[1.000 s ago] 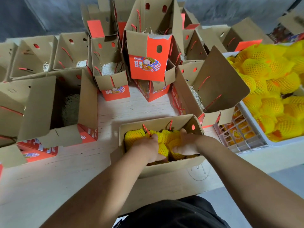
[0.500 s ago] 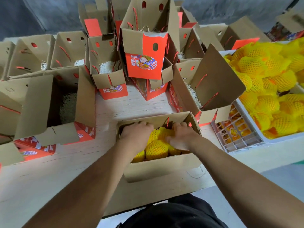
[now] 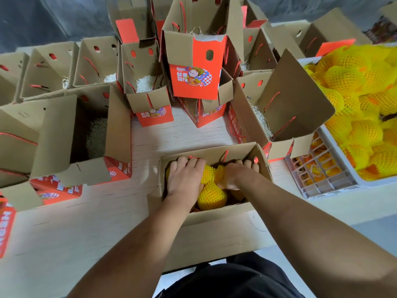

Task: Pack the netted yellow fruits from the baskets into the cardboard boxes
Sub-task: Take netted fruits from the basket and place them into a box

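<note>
Crowded tabletop (image 3: 64, 233): both hands (image 3: 184, 179) press netted fruits (image 3: 211, 195) inside rim-tight box (image 3: 217, 211).

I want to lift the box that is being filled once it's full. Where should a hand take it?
Probably by the red rope handles at the far wall of the box, reached from above. The top is open, and both the left hand and right hand are down among the netted fruits; the flaps look too floppy to bear weight.
</note>
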{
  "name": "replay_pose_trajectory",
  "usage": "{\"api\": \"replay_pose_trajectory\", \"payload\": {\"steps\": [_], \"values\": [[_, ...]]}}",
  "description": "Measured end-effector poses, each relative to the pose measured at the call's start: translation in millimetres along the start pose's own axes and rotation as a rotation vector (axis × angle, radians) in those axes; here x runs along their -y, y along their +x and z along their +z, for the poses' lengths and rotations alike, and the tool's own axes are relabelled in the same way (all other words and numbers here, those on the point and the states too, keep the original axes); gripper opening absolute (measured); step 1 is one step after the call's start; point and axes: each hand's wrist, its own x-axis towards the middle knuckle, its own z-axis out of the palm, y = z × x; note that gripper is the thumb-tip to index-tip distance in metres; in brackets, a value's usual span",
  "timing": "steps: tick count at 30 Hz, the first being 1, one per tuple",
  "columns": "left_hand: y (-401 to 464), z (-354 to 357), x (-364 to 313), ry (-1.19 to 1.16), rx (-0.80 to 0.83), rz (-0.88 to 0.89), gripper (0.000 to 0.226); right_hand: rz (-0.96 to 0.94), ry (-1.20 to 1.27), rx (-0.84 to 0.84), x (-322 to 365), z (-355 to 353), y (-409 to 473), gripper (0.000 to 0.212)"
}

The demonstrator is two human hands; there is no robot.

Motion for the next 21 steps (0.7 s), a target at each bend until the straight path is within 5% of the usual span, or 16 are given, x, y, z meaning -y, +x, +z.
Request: {"api": "replay_pose_trajectory", "payload": {"steps": [11,16,21], "values": [[3,2,5,0.029,0.026,0.010,0.037,-0.090,0.109,-0.170,-10,10,-14,0.082],[1,2,7,0.007,0.008,0.053,0.030,-0.136,0.123,-0.228,-10,11,-20,0.057],[-8,-3,3,-0.110,0.113,0.000,0.053,-0.168,0.158,-0.317,-11,2,-22,0.058]]}}
